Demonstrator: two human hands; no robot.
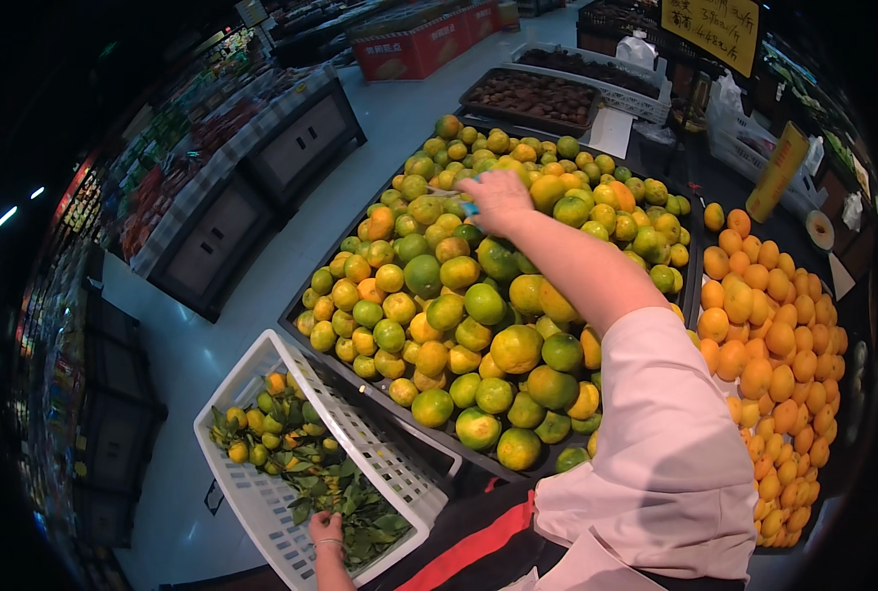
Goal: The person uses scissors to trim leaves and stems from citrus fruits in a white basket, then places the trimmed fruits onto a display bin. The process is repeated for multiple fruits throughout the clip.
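My right hand point(497, 201) is stretched over the far part of a heap of green and yellow mandarins point(422, 275), holding scissors point(443, 193) with blue handles, which show only partly beside the fingers. Low in the picture, my left hand point(326, 530) is at the green leaves point(358, 510) inside a white plastic basket point(273, 517); whether its fingers grip any is hard to tell. Mandarins with leaves point(265, 432) lie in the basket's far part. The heap rests on a dark display stand point(409, 425), close beside the basket.
Orange citrus fruits point(779, 340) are piled on the right. Behind the heap stand a tray of brown goods point(535, 96) and a white crate point(661, 103). A yellow sign point(712, 29) is at the top right. Display cabinets point(217, 236) line the aisle on the left.
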